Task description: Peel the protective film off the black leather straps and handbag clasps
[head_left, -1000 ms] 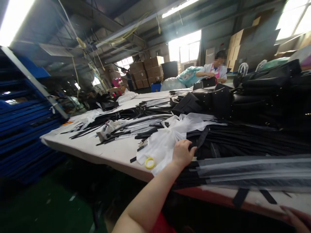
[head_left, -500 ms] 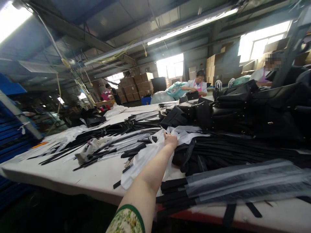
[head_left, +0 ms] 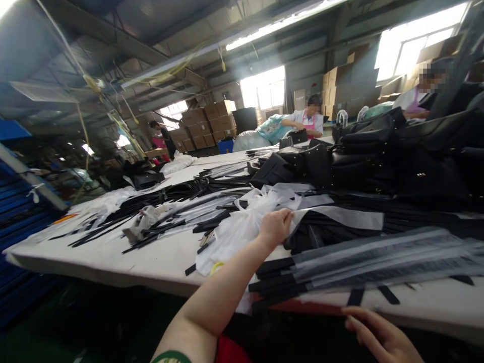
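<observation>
My left hand (head_left: 278, 226) is closed, gripping the end of a thin whitish translucent strip, maybe a plastic sleeve (head_left: 350, 217). The strip stretches to the right over a bundle of black straps. Beside that hand lies a crumpled heap of white sheeting (head_left: 242, 227). At the lower right, in front of the table edge, my right hand (head_left: 381, 335) shows with fingers stretched and slightly apart, holding nothing. Nearest to it are black straps (head_left: 274, 285) partly inside clear plastic sleeves (head_left: 378, 259).
Black bags (head_left: 385, 156) are piled on the right of the white table (head_left: 151, 264). More straps (head_left: 189, 191) and a greyish crumpled cloth (head_left: 143, 224) lie to the left. Co-workers (head_left: 308, 121) sit across the table. Cardboard boxes (head_left: 212, 121) are stacked behind.
My left hand has moved right and nearer from the white heap, drawing out the whitish strip. My right hand has come into view at the lower right. The view has shifted slightly.
</observation>
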Tool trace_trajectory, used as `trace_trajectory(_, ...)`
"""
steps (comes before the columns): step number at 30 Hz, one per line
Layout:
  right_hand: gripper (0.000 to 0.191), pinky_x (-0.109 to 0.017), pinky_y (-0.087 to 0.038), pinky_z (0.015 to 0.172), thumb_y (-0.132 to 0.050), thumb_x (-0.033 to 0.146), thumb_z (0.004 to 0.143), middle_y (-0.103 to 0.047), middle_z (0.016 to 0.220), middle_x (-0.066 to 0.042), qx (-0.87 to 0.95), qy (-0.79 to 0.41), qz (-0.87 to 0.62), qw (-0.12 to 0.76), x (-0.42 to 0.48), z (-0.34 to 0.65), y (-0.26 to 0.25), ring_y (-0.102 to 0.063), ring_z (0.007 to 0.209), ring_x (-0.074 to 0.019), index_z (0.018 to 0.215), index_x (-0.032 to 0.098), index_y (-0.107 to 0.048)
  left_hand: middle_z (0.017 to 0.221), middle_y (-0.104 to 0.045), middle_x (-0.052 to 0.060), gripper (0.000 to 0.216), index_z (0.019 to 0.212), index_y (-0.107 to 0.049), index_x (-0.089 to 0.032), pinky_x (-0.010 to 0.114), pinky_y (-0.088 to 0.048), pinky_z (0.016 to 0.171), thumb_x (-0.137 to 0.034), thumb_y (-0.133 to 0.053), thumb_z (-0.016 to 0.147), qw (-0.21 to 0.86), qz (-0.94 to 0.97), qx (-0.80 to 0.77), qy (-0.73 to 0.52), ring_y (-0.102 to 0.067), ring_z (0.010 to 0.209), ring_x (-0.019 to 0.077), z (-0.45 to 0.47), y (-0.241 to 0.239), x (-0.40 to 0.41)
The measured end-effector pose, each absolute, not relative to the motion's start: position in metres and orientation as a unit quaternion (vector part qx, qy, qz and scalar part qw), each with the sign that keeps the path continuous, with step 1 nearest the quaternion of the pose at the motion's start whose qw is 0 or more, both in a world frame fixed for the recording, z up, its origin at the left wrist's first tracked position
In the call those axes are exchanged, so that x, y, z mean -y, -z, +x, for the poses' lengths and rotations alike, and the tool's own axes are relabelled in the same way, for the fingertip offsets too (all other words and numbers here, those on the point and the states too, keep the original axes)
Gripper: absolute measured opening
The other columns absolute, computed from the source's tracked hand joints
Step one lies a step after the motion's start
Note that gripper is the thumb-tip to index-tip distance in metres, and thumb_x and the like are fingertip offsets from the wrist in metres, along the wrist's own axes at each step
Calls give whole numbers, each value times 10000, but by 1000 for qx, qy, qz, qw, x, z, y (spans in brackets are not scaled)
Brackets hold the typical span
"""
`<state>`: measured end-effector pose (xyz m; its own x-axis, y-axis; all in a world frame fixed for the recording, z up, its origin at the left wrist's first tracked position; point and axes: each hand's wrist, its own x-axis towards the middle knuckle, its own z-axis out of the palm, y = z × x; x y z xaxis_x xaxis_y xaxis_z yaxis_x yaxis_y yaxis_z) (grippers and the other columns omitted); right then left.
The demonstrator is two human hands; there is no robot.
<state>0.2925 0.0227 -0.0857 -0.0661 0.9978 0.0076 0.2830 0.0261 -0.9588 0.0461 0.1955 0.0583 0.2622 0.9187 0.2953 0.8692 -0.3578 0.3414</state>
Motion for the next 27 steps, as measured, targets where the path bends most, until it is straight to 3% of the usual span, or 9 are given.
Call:
trace_trajectory(2,547,-414,-552,930,-645,595,793,-706,1165,-122,578,-481,-501,429,-27,273,67,-661,1080,-321,1216,250,-677,726,-709,29,382,869,-712,-212,263,-434,642,-434,-418,970,165,786,-534,-264,-634,672,166,56,-45,-142)
trace_trajectory(5,824,-468,-531,942,-631,710,751,-626,1290,-166,531,-547,-423,490,-29,254,50,-632,1120,-328,1400,219,-499,695,-705,22,337,810,-715,-196,244,-418,610,-397,-478,939,309,748,-520,-274,-621,635,151,61,-20,-66)
trace_trajectory(9,732,-425,-500,969,-668,598,800,-582,1351,-134,427,-589,-443,524,-25,247,42,-626,1100,-263,1405,243,-459,717,-715,27,312,795,-711,-173,225,-433,616,-360,-496,923,434,677,-531,-267,-617,639,141,48,10,-1)
trace_trajectory(13,559,-355,-507,928,-715,494,801,-695,1134,-63,347,-616,-463,534,-24,246,44,-646,1010,-199,1287,263,-565,769,-728,37,307,826,-708,-163,224,-452,644,-347,-484,926,487,639,-531,-268,-621,672,144,31,33,27)
trace_trajectory(16,394,-311,-540,760,-752,530,743,-721,865,-41,338,-590,-500,536,-25,249,47,-654,784,-179,966,210,-704,740,-715,34,318,844,-721,-168,235,-450,624,-361,-483,930,478,648,-545,-234,-609,650,148,17,45,33)
trace_trajectory(19,386,-291,-522,652,-716,581,752,-695,715,-29,392,-524,-532,537,-24,251,44,-614,651,-164,773,196,-704,786,-732,39,276,868,-739,-191,264,-484,684,-332,-507,918,449,679,-548,-191,-637,703,168,7,50,28)
trace_trajectory(22,379,-284,-501,649,-640,546,834,-691,685,-28,538,-479,-526,453,-17,247,36,-609,643,-169,720,191,-708,1023,-737,76,200,969,-743,-208,331,-501,889,-325,-639,845,407,710,-524,-235,-658,946,221,11,42,18)
trace_trajectory(24,367,-277,-487,654,-616,498,867,-696,694,-30,651,-468,-484,351,-9,240,31,-617,660,-175,690,191,-711,1135,-705,99,302,1031,-732,-203,358,-477,978,-373,-728,781,403,709,-494,-302,-632,1059,248,21,31,12)
trace_trajectory(27,304,-269,-477,677,-581,423,908,-717,768,-32,753,-464,-403,234,4,229,30,-644,721,-183,759,211,-740,990,-731,91,308,916,-740,-172,328,-520,882,-451,-714,788,460,660,-460,-375,-665,929,224,36,18,6)
